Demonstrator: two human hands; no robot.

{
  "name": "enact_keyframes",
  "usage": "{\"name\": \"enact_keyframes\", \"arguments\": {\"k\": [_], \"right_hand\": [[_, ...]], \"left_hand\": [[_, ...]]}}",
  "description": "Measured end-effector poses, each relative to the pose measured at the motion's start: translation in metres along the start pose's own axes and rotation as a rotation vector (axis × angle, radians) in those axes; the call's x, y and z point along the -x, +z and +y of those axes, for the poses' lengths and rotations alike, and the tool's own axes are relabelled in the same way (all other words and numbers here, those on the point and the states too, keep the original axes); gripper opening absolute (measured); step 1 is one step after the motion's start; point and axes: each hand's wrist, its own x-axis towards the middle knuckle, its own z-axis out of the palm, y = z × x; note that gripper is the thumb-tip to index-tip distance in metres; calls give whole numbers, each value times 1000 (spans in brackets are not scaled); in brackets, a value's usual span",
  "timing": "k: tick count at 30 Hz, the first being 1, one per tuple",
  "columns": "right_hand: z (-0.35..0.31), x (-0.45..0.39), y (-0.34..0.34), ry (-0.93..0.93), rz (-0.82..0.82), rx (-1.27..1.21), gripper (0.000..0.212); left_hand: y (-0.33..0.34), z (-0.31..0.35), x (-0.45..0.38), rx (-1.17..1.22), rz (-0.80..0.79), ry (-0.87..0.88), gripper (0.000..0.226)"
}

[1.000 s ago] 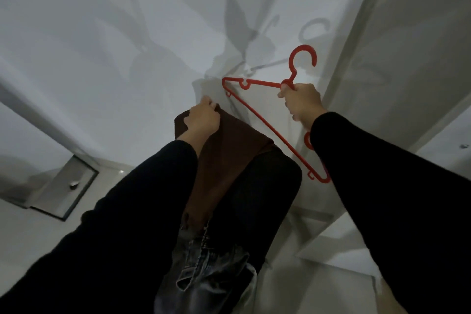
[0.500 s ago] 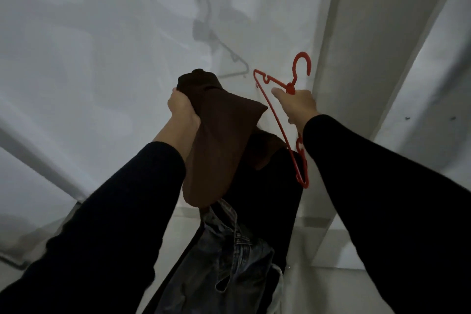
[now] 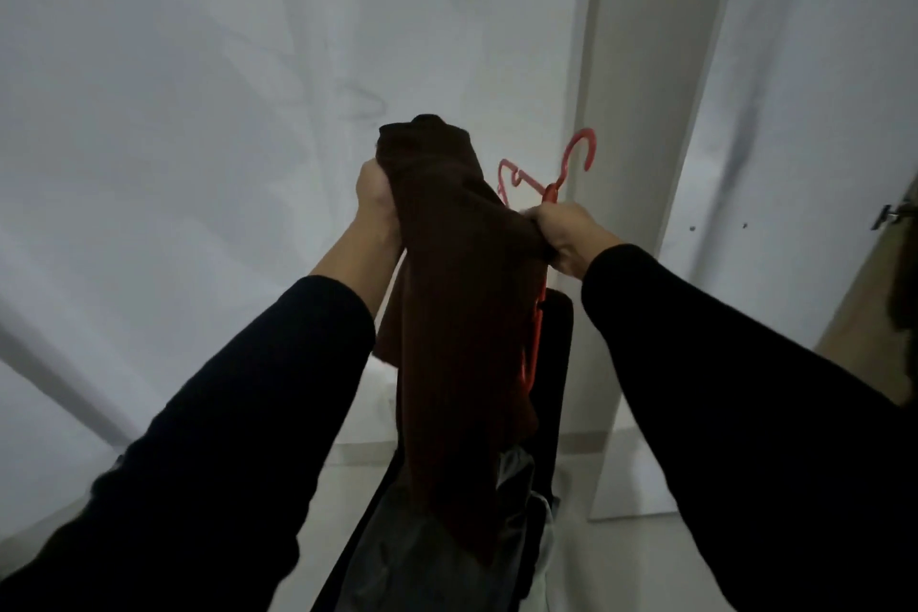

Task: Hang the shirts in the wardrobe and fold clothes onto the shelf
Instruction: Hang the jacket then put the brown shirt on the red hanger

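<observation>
- Two hands up: my left hand (image 3: 378,194) grips brown shirt (image 3: 457,313) near its top.
- My right hand (image 3: 566,234) grips red hanger (image 3: 556,186) plus shirt edge.
- Hanger hook points up; shirt hangs lengthwise downward.
- No readable text.

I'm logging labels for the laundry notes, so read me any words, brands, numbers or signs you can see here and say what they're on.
None: no readable text shows.
Brown garment: no tag or print in view.
Red hanger: no marking legible.
Jeans: dark and blurred, no label readable.
</observation>
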Motion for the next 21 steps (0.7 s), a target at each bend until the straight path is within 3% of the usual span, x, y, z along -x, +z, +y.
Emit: {"name": "enact_keyframes", "arguments": {"k": [4,8,11,15,18,21], "right_hand": [[-25,16,-17,-124,113,18,21],[-51,28,-26,-264,153,94,16],[-68,37,-31,-346,76,149,17],[-89,54,-35,-397,-156,272,16],[-100,61,-36,-431,-233,352,15],[-115,63,-46,-475,-230,398,17]], "left_hand": [[-20,3,23,-192,-74,-141,30],[-29,3,53,-883,-365,-482,20],[-17,-4,62,-1279,-456,-729,29],[15,-25,54,-1526,-478,-447,44],[41,-46,53,-1436,-540,-361,53],[57,-66,54,-1387,-592,-348,49]]}}
